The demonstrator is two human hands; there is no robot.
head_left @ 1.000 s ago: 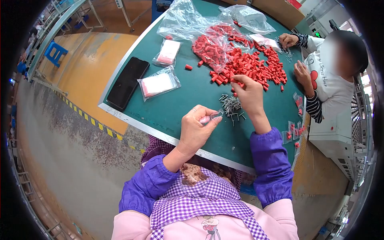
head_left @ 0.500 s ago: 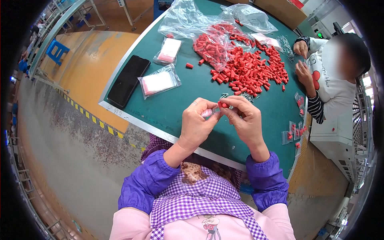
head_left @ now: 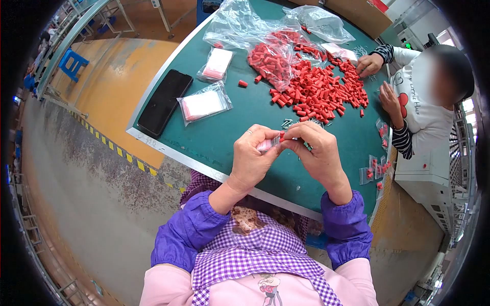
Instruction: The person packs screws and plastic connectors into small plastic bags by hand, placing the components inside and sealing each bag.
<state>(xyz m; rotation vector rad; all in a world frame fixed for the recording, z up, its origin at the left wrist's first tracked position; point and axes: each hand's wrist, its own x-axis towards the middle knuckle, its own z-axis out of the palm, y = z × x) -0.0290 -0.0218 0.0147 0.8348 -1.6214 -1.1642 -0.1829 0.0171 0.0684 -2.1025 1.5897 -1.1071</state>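
Observation:
Between thumb and fingers, my left hand grips a small clear plastic bag with a pink edge. My right hand touches it from the right, its fingers pinched at the bag's mouth. A red cap shows between the fingertips of both hands. Just beyond my hands, partly hidden by them, lie metal screws. Behind them spreads a large pile of red caps on the green table.
Left of the pile lie a black phone and two packs of small bags. Large clear bags lie at the back. Filled little bags are at the right edge. A co-worker's hand reaches the pile.
My right hand has come from the red pile to the bag in my left hand, bringing red caps. The co-worker's hand has moved to the pile's right side.

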